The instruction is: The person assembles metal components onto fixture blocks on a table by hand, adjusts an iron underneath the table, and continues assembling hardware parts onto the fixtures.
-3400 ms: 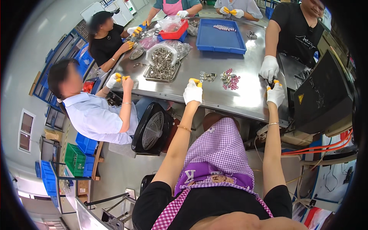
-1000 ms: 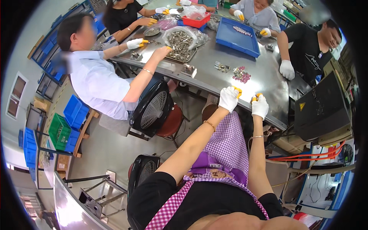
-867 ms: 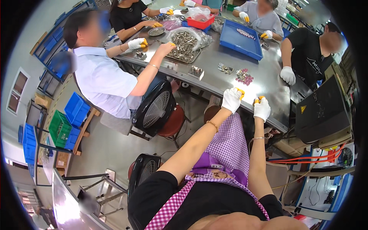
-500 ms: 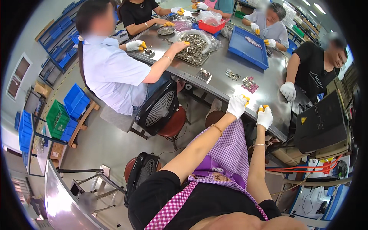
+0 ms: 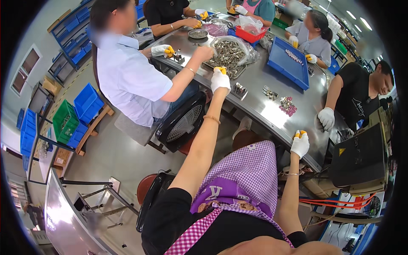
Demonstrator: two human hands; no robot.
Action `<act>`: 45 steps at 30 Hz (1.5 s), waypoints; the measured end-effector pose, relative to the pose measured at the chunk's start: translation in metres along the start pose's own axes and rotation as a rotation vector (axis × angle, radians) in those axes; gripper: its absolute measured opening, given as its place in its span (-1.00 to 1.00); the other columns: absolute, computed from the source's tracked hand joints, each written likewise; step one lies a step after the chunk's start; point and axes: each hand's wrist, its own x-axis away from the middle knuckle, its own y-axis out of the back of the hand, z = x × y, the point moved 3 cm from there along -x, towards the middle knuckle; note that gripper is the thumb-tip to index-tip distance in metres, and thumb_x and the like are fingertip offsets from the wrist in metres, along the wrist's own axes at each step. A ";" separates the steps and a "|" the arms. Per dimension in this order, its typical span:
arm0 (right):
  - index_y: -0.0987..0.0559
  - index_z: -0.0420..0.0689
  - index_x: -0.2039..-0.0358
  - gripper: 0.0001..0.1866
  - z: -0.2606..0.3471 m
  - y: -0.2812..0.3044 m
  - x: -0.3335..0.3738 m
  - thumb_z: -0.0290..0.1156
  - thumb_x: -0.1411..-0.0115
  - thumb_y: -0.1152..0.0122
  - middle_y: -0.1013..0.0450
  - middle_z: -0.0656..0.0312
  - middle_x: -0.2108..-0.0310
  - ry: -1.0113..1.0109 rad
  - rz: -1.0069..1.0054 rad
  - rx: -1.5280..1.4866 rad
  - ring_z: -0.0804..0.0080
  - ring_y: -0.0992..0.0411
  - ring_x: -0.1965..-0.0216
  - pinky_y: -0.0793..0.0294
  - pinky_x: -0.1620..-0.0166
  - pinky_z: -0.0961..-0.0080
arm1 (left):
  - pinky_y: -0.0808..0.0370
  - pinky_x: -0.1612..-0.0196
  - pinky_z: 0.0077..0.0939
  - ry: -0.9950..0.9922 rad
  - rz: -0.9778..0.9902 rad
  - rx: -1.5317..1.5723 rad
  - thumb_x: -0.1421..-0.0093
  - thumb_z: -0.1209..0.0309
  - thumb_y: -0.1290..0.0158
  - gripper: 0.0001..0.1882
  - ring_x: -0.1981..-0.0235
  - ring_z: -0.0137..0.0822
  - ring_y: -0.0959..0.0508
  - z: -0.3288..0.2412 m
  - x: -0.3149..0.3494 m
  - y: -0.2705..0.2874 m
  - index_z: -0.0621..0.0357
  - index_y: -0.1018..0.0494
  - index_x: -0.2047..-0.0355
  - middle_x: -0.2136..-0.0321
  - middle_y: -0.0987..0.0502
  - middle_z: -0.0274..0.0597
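My left hand (image 5: pixel 220 80), in a white glove with yellow fingertips, stretches out to the near edge of a metal tray (image 5: pixel 236 77) heaped with small metal parts (image 5: pixel 228 53). Its fingers are bunched and bent; what they hold, if anything, is hidden. At the table's near edge my right hand (image 5: pixel 300 143), gloved alike, is closed with the fingertips curled, and I cannot make out anything in it. Beyond it lie a cluster of pink and silver pieces (image 5: pixel 288 106) and a few silver pieces (image 5: pixel 270 92). A shiny metal block (image 5: pixel 239 91) stands beside the tray.
A person in a light shirt (image 5: pixel 127 76) sits to the left, one arm reaching over the same tray. Several others work round the steel table (image 5: pixel 259 110). A blue tray (image 5: pixel 289 63) and a red bin (image 5: pixel 250 34) stand farther back. At the right is a dark machine box (image 5: pixel 357 155).
My left hand has moved left and away from me, from beside the pink pieces to the heaped tray. My right hand stays near the table edge. The whole view has shifted slightly.
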 end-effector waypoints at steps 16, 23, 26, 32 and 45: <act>-0.58 -0.13 0.22 -0.69 -0.009 0.004 0.004 -0.17 -0.21 -0.06 -0.57 0.12 0.36 -0.061 -0.003 -0.101 0.10 -0.50 0.39 -0.46 0.27 0.32 | -0.43 0.15 -0.19 -0.056 0.623 -0.132 -0.17 0.34 0.08 -0.75 0.23 0.05 -0.53 -0.064 0.170 -0.065 0.10 -0.38 0.15 0.23 -0.55 0.02; -0.57 -0.15 0.17 -0.72 -0.017 0.014 0.004 -0.26 -0.20 -0.11 -0.54 0.20 0.31 -0.177 0.178 -0.534 0.35 -0.46 0.37 -0.42 0.23 0.50 | -0.45 0.31 -0.28 -0.656 0.290 -0.268 -0.12 0.24 -0.02 -0.79 0.42 -0.10 -0.52 -0.028 0.179 -0.081 -0.01 -0.56 0.31 0.34 -0.54 -0.15; -0.59 -0.18 0.25 -0.76 -0.012 0.010 -0.006 -0.31 -0.14 -0.15 -0.51 0.20 0.31 0.015 0.174 -0.541 0.36 -0.44 0.36 -0.41 0.23 0.52 | -0.44 0.36 -0.28 -0.937 0.154 -0.400 -0.04 0.31 -0.11 -0.80 0.46 -0.15 -0.49 -0.018 0.184 -0.085 -0.02 -0.56 0.30 0.35 -0.52 -0.20; -0.59 -0.18 0.35 -0.83 0.031 0.024 -0.021 -0.39 -0.05 -0.22 -0.50 0.19 0.32 0.366 0.070 -0.394 0.32 -0.42 0.40 -0.41 0.29 0.50 | -0.43 0.39 -0.32 -0.931 0.148 -0.285 -0.02 0.32 -0.12 -0.80 0.45 -0.19 -0.49 -0.011 0.181 -0.089 -0.01 -0.55 0.31 0.35 -0.52 -0.20; -0.58 -0.12 0.30 -0.80 0.037 0.010 -0.035 -0.37 -0.03 -0.23 -0.49 0.19 0.28 0.247 0.565 -0.629 0.25 -0.44 0.33 -0.42 0.16 0.42 | -0.46 0.33 -0.37 -0.362 0.660 0.298 -0.17 0.34 -0.01 -0.82 0.44 -0.15 -0.54 -0.070 0.212 -0.097 0.05 -0.49 0.23 0.35 -0.56 -0.16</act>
